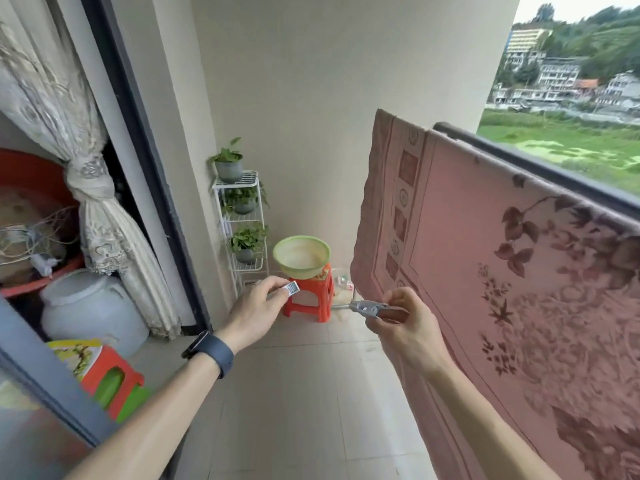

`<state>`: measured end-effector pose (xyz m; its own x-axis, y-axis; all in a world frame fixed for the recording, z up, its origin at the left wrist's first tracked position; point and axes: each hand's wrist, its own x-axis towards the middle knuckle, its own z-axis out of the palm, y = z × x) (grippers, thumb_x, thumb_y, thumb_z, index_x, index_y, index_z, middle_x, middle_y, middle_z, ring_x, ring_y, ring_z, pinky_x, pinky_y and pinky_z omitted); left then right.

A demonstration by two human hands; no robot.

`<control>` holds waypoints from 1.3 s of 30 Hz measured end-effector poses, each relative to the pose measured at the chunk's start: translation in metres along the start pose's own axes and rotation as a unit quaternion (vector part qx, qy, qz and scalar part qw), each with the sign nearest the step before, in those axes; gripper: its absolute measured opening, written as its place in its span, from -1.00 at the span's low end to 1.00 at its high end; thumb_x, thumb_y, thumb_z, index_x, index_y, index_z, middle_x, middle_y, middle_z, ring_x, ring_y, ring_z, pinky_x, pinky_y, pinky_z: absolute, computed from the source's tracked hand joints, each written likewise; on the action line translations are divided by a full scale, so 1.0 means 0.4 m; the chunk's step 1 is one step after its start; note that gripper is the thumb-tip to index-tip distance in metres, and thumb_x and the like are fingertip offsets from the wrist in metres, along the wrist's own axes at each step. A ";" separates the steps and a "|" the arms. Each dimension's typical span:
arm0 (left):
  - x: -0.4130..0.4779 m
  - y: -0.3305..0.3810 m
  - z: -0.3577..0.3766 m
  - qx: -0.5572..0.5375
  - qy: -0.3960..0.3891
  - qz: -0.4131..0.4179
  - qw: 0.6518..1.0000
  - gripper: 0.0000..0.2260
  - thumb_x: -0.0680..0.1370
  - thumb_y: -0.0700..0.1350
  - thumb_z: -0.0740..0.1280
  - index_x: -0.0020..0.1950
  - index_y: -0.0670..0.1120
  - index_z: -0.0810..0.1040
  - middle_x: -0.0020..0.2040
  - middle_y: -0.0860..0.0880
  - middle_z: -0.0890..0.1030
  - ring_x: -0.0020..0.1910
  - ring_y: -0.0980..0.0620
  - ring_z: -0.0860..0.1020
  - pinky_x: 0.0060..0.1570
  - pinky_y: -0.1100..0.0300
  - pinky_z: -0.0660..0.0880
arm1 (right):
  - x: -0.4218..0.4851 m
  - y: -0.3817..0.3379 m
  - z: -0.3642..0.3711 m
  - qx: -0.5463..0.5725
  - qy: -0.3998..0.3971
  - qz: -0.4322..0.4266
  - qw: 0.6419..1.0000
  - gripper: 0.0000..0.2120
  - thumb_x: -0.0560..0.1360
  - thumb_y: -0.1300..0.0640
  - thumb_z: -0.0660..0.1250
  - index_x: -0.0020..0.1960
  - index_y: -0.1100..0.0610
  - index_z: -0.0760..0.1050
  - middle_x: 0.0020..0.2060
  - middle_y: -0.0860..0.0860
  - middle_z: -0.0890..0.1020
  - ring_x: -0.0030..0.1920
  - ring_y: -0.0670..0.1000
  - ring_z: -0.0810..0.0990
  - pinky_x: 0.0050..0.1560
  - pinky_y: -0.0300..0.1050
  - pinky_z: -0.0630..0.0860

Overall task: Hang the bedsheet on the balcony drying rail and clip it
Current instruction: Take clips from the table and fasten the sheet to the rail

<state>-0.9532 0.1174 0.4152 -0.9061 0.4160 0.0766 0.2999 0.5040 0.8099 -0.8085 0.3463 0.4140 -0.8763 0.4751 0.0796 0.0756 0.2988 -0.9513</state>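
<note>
pink floral fabric bedsheet [485,271] draped over dark metal balcony rail [571,178]: likely soft, light, slip-prone; best clipped at rail-top fold. left hand [254,308] fingers pinch small grey plastic clip [291,289]; right hand [407,323] fingers clamped on second grey clip [363,307].

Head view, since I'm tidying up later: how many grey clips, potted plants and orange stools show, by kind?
Grey clips: 2
Potted plants: 3
Orange stools: 2
Total: 7
</note>
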 end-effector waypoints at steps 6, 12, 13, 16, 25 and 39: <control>0.391 -0.123 -0.035 -0.033 -0.035 0.025 0.999 -0.80 0.59 0.10 0.32 0.19 0.13 0.56 0.13 0.19 0.60 0.16 0.20 0.53 0.21 0.15 0.46 | 0.368 0.037 0.116 -0.018 0.025 0.010 0.999 -0.70 0.40 0.29 0.50 -0.04 0.01 0.44 -0.17 -0.09 0.74 -0.20 0.02 0.70 -0.24 -0.01 0.58; 0.806 -0.202 -0.060 -0.092 -0.077 0.036 0.992 -0.73 0.49 -0.02 0.49 0.16 0.00 0.59 0.08 0.08 0.63 0.03 0.16 0.58 -0.12 0.50 0.45 | 0.730 0.040 0.243 -0.025 0.042 0.016 0.999 -0.62 0.44 0.24 0.53 0.19 -0.03 0.60 -0.05 -0.12 0.71 -0.11 -0.24 0.68 -0.12 -0.43 0.53; 0.874 -0.207 -0.064 -0.093 -0.085 0.037 0.991 -0.71 0.47 -0.03 0.51 0.16 0.01 0.59 0.07 0.08 0.63 0.00 0.18 0.58 -0.13 0.50 0.45 | 0.785 0.032 0.254 -0.038 0.039 0.017 0.998 -0.66 0.44 0.20 0.54 0.17 -0.03 0.62 -0.06 -0.12 0.72 -0.11 -0.25 0.68 -0.12 -0.44 0.52; 1.067 -0.220 -0.048 -0.103 -0.104 0.037 0.989 -0.70 0.43 -0.01 0.54 0.12 0.01 0.61 0.03 0.10 0.65 -0.01 0.21 0.58 -0.02 0.38 0.47 | 0.927 0.024 0.268 -0.064 0.059 0.034 0.996 -0.74 0.42 0.10 0.55 0.09 -0.08 0.65 -0.11 -0.10 0.73 -0.12 -0.20 0.68 -0.07 -0.27 0.60; 1.560 -0.220 0.129 -0.146 -0.193 0.038 0.970 -0.83 0.51 -0.08 0.46 0.02 0.16 0.58 -0.03 0.11 0.65 -0.10 0.22 0.61 -0.11 0.30 0.50 | 1.322 0.114 0.260 0.017 0.141 0.079 0.987 -0.79 0.44 0.24 0.52 0.02 0.06 0.60 -0.09 -0.06 0.73 -0.04 -0.10 0.70 -0.03 -0.24 0.55; 2.315 -0.032 0.243 -0.216 -0.207 0.061 0.952 -0.75 0.44 -0.01 0.44 -0.23 -0.08 0.41 -0.39 0.09 0.41 -0.41 0.06 0.38 -0.34 0.25 0.38 | 2.033 -0.022 0.177 -0.013 0.186 0.029 0.982 -0.86 0.40 -0.04 0.17 -0.11 -0.03 0.44 -0.36 -0.13 0.42 -0.32 -0.08 0.40 -0.21 -0.02 0.45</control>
<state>-1.7672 0.5698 0.4194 -0.6498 0.7597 0.0226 0.1640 0.1112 0.9802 -1.5556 0.6715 0.4661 -0.6356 0.7606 0.1326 0.1373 0.2803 -0.9500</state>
